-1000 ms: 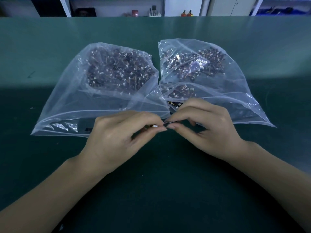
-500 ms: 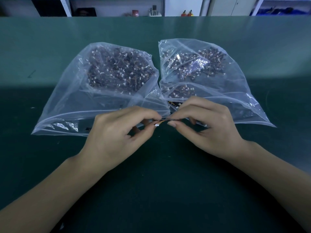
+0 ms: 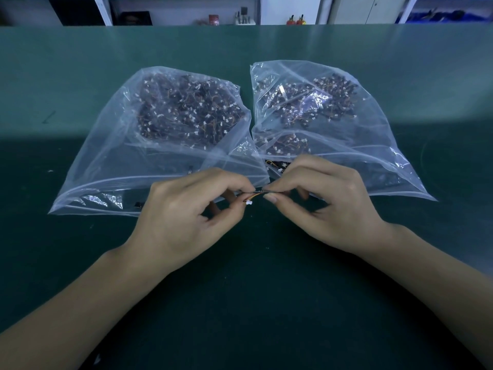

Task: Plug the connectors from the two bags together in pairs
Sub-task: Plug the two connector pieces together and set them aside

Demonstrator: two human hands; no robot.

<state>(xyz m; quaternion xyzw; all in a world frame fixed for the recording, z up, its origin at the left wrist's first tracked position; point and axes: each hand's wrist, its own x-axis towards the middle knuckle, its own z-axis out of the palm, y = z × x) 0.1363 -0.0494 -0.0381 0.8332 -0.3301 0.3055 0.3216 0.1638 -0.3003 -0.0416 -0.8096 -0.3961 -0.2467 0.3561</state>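
Orange and dark wires run between the two hands, held just above the green tabletop (image 3: 266,303) in front of the bags, probably so the tiny ends can be lined up for mating. The left hand (image 3: 184,212) pinches a lead with a white connector (image 3: 248,202) at its fingertips; the right hand (image 3: 328,204) pinches the other end. Behind, the left bag (image 3: 112,156) and right bag (image 3: 373,156), clear plastic, each hold a heap of wired connectors.
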